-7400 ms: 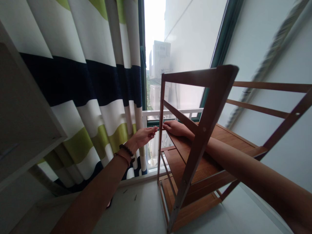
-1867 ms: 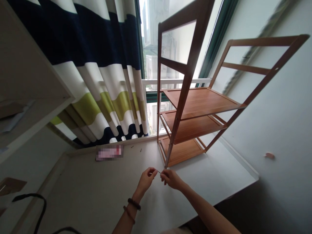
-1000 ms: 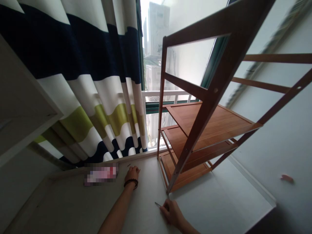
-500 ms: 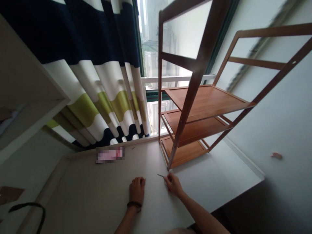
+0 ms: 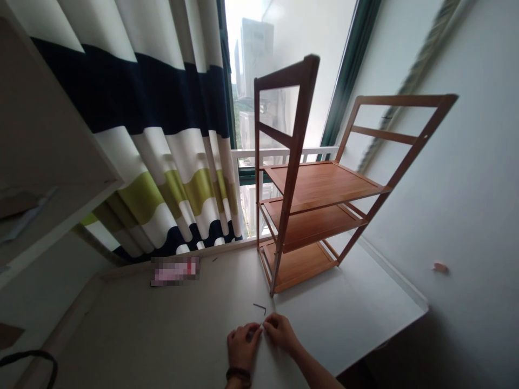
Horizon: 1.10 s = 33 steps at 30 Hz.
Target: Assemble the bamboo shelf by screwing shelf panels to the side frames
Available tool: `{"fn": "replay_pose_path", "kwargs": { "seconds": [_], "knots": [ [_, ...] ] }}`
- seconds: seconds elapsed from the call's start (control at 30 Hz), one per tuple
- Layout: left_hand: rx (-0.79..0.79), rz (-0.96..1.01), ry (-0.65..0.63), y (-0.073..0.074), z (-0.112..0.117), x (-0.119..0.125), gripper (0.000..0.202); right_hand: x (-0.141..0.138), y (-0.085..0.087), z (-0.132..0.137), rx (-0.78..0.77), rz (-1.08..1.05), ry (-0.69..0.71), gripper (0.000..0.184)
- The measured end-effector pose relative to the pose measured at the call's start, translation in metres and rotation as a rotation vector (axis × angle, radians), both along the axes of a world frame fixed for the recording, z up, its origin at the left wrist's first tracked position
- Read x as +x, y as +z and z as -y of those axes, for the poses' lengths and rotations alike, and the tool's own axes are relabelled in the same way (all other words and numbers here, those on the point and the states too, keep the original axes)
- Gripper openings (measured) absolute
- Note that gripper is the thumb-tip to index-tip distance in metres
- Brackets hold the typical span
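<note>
The left hand (image 5: pixel 243 346) and the right hand (image 5: pixel 279 329) were brought close together, low over the white desk (image 5: pixel 178 329). Each hand was pinching with the thumb and finger, and between their fingertips there was a small piece (image 5: pixel 261 325) – too small for me to name. The left hand was seen from its back, with the fingers bent; on its wrist was a dark bracelet (image 5: pixel 238 374).

Taking the hands as the centre of the clock, a thin L-shaped key (image 5: pixel 260 306) lay at twelve o'clock, just beyond the fingertips. Its short end pointed back to the right hand, but I could not tell if it touched the fingers.

At one o'clock stood the brown wooden rack (image 5: pixel 324 183), upright on the desk, with three shelves and a high frame on each side; its nearest foot was near the key. At eleven o'clock a small dark piece (image 5: pixel 214 260) lay well apart from the hands, and at ten o'clock a blurred pinkish object (image 5: pixel 174 272) was on the desk near its back edge. At nine o'clock a black cable (image 5: pixel 40 353) made a curve.

Farther out, the striped curtain (image 5: pixel 162 146) hung at eleven o'clock and the window (image 5: pixel 324 38) was at twelve, behind the rack. Between two and three o'clock, a small pink thing (image 5: pixel 440 267) was on the wall (image 5: pixel 478 189).
</note>
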<state>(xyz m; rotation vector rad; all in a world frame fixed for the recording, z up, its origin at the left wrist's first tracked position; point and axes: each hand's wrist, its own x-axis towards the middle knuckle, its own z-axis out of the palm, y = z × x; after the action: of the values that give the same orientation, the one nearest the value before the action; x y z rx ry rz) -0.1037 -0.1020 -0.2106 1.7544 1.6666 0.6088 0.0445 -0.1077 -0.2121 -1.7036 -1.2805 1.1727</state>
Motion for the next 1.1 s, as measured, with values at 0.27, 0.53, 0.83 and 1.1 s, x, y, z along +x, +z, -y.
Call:
{"fn": "replay_pose_path", "kwargs": {
  "seconds": [0.27,0.53,0.83,1.1],
  "knots": [
    [0.012,0.038,-0.034,0.009,0.005,0.002,0.028,0.007,-0.008,0.014,-0.032,-0.163,0.08,0.026],
    [-0.001,0.035,-0.055,0.019,0.008,0.005,0.028,0.008,-0.013,0.009,-0.089,-0.218,0.129,0.03],
    [0.189,-0.114,0.038,-0.005,0.001,-0.005,0.03,-0.002,-0.012,0.001,-0.164,-0.154,0.07,0.022],
    [0.212,-0.4,0.342,-0.007,-0.05,-0.078,0.034,-0.039,0.003,-0.026,-0.11,0.036,0.16,0.017]
  ]
}}
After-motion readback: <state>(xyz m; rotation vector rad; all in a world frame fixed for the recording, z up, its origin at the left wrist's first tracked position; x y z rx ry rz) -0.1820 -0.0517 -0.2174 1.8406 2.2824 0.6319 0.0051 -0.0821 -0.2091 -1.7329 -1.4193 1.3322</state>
